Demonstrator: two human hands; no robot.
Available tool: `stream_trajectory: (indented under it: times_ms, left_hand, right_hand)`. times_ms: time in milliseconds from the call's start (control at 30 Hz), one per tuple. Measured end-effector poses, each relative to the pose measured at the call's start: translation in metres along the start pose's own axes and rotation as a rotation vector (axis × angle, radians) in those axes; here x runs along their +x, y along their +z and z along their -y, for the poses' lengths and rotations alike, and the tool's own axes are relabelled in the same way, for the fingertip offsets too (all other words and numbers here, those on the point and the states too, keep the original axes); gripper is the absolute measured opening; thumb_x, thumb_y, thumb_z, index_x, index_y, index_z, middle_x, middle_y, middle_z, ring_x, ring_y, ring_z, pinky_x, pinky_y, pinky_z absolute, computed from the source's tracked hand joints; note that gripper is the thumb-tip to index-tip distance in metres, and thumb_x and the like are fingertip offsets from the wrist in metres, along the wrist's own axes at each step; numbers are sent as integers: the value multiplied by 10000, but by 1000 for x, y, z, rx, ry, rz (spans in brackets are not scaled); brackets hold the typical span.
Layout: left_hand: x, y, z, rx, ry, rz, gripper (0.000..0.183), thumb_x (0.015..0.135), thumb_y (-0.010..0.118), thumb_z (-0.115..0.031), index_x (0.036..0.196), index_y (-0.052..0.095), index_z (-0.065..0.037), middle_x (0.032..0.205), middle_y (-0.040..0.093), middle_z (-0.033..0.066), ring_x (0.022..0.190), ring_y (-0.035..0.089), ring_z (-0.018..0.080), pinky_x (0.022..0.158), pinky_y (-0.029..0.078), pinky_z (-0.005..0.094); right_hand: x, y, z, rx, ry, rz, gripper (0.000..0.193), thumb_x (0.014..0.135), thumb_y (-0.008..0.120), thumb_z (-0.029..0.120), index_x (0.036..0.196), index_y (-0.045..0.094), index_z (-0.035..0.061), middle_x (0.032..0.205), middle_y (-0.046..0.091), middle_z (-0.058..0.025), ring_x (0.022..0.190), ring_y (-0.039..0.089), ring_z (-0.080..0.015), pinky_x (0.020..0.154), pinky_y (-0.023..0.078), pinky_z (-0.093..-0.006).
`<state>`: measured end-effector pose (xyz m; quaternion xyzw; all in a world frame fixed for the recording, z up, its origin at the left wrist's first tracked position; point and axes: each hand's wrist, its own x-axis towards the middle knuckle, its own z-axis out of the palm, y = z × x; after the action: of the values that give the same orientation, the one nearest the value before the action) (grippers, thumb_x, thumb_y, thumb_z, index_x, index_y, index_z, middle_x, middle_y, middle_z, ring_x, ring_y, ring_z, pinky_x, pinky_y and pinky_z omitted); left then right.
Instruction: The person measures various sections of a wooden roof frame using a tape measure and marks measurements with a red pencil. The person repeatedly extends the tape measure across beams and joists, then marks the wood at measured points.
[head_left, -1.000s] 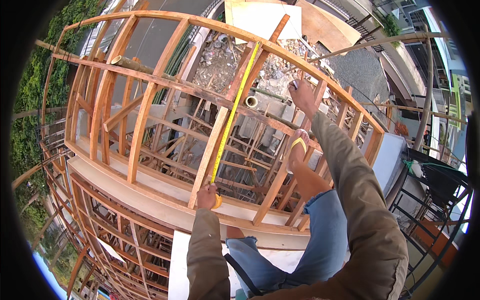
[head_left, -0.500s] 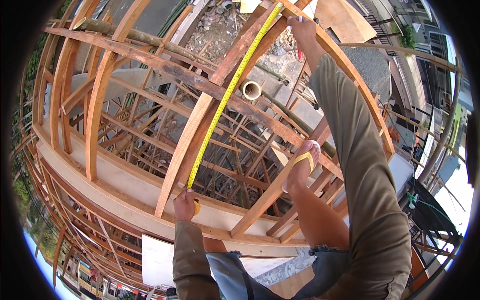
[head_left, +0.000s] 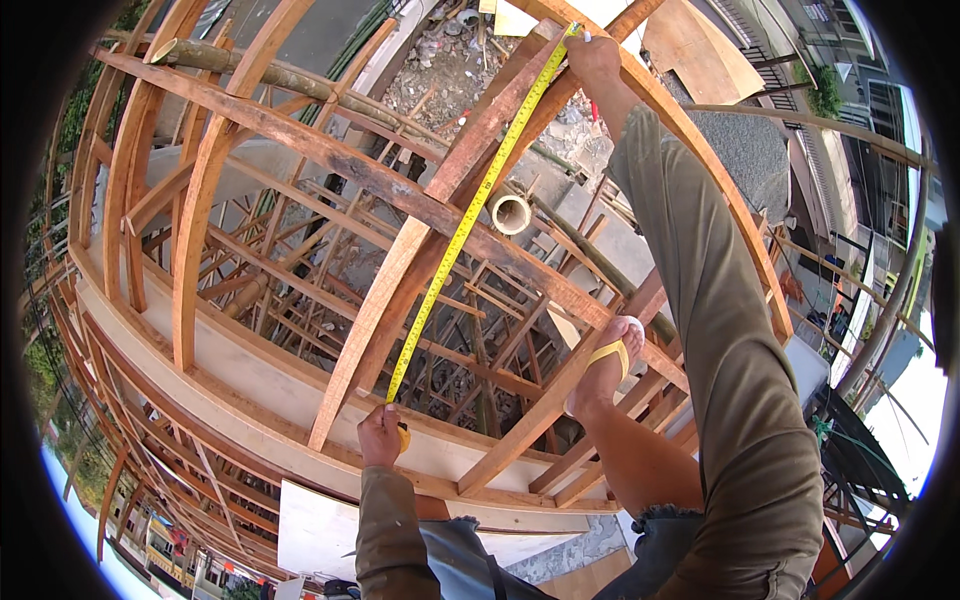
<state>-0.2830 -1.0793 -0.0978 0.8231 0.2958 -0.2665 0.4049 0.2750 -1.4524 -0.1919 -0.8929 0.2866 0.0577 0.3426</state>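
A yellow tape measure blade [head_left: 462,229] stretches diagonally beside a doubled wooden rafter [head_left: 372,327] and passes over a dark-stained crossbeam [head_left: 395,185]. At its near end, my left hand [head_left: 379,437] is closed around the tape measure case [head_left: 403,438], of which only a yellow-orange edge shows. At the far end, my right hand [head_left: 598,65] has its fingers closed at the blade's tip, by the joint with a curved outer beam [head_left: 705,150]. My right forearm reaches across above the frame.
My foot in a yellow-strapped sandal [head_left: 610,362] rests on the timber frame. A hollow bamboo pole [head_left: 511,214] stands end-up near the crossbeam. Between the members, a deep drop shows a tangle of props [head_left: 490,345]. Rubble [head_left: 450,70] lies below at the far side.
The whole view has shifted, with the framework lower in the picture. My right hand has come in against the blade's tip. My left hand still grips the case, slightly nearer to me.
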Motion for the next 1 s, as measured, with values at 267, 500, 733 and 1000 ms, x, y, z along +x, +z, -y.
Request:
stream_trajectory:
  times_ms: [267,500,733,1000]
  left_hand:
    - [5,3,-11,33,60,-10,329,980,561,-245,763,611,-2,606,573,136,532,557,225,524,435,372]
    - [-49,-39,90,56,-145,-137,307,980,552,-247,821,646,-2,627,597,128,558,573,218,544,456,366]
    - [-64,-82,136,298,60,-81,240,978,544,-206,877,642,-10,787,617,197,718,608,407,606,465,472]
    - [-45,-92,133,248,152,-44,262,987,537,-213,854,624,-5,782,616,188,707,586,409,611,448,487]
  right_hand:
    - [20,-14,-16,154,153,-5,484,807,700,301,1065,654,-106,1078,668,-262,1008,666,-348,835,532,-416]
    - [45,-10,-49,357,196,-79,497,814,694,285,1092,629,-122,1068,670,-243,951,664,-311,790,529,-417]
    - [-36,-20,-25,739,301,386,180,991,539,198,1049,564,30,838,611,-67,565,492,-111,428,379,-276]
    - [-215,6,-1,457,351,592,176,959,609,212,993,611,39,880,662,-51,569,442,-64,430,381,-229]
